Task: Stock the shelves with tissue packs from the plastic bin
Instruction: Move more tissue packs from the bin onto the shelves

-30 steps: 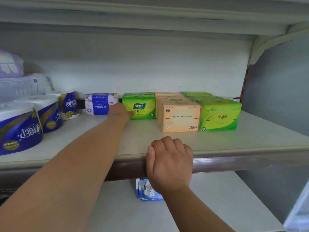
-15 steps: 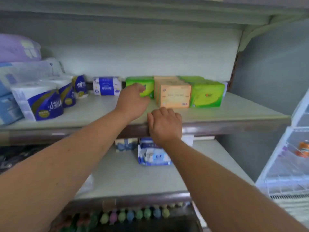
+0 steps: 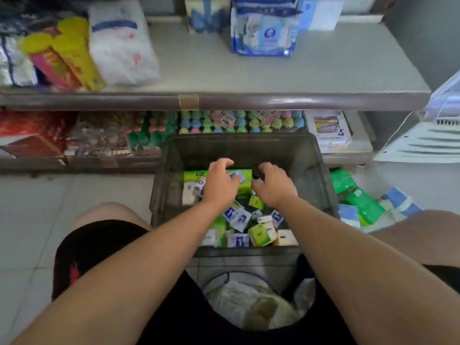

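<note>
A dark plastic bin (image 3: 306, 170) stands on the floor in front of the shelves, holding several small tissue packs in green, white and blue. A larger green tissue pack (image 3: 242, 180) lies at the far end of the pile. My left hand (image 3: 220, 181) hovers over its left part with fingers loosely curled. Over the pack's right end is my right hand (image 3: 273, 184), fingers also curled downward. Whether either hand touches the pack I cannot tell. Neither hand plainly grips anything.
A grey shelf (image 3: 323, 70) above the bin carries a blue-white tissue bundle (image 3: 265, 28) and white bags at left. Lower shelf holds coloured items (image 3: 239, 122). Loose green and blue packs (image 3: 358, 202) lie on the floor right of the bin. A white rack (image 3: 423, 140) stands at right.
The view has dropped from the upper shelf to the bin on the floor. Both hands left the shelf edge and the green pack there and now reach into the bin.
</note>
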